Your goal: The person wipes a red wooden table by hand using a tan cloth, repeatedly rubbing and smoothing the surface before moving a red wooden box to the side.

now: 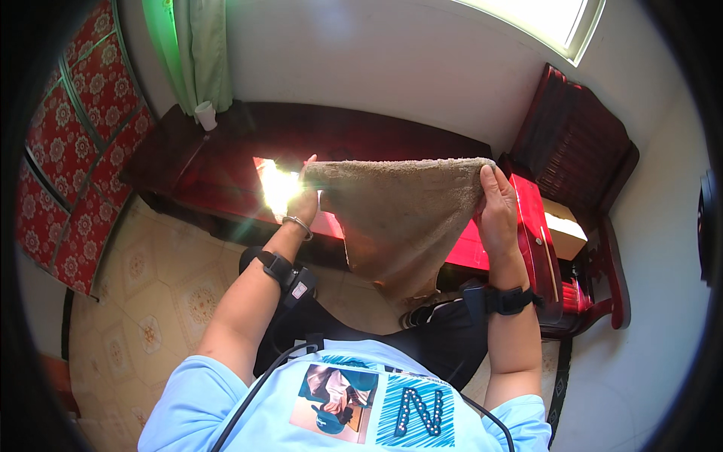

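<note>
A worn greyish-brown terry cloth (404,217) hangs stretched between my two hands, its upper edge pulled nearly straight. My left hand (306,200) grips its left corner, partly lost in the glare of sunlight. The right corner is pinched in my right hand (498,206), thumb on the near face. Below, the cloth narrows to a ragged, uneven lower end above my lap. Behind it is a long, glossy dark-red wooden table (361,127), apart from the cloth as far as I can tell.
On the table's far left stands a white cup (206,116), by a pale green curtain (209,56). A red floral panel (85,96) rises at left. To the right are a dark wooden chair (576,135), a yellowish box (565,229) and a thin stick (549,263). Tiled floor (164,282) lies below.
</note>
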Motion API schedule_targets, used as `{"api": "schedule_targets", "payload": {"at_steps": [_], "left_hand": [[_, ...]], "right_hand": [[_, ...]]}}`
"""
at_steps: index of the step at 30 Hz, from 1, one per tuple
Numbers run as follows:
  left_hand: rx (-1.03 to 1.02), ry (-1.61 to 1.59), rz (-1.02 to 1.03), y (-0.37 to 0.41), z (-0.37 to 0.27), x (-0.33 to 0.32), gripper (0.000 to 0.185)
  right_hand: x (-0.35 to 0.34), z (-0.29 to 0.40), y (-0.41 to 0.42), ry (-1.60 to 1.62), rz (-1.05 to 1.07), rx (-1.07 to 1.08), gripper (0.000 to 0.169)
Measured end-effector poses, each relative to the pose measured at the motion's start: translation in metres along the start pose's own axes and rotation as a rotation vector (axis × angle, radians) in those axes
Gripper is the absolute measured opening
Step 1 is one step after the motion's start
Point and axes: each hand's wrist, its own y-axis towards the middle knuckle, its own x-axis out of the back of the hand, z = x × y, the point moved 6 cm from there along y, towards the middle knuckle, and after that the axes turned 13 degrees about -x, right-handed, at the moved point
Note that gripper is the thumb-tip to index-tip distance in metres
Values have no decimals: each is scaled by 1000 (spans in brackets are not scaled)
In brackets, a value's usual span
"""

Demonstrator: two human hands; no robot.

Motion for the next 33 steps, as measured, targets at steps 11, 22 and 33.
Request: {"api": "schedule_targets", "payload": {"at_steps": [11, 22, 33], "left_hand": [[130, -313, -79, 66, -76, 13, 16], [-383, -182, -78, 184, -256, 20, 21], [364, -5, 723, -49, -57, 86, 24]], "right_hand": [[16, 51, 50, -236, 10, -20, 26], [44, 175, 92, -363, -259, 323, 26], [60, -108, -68, -584, 240, -439, 13]]}}
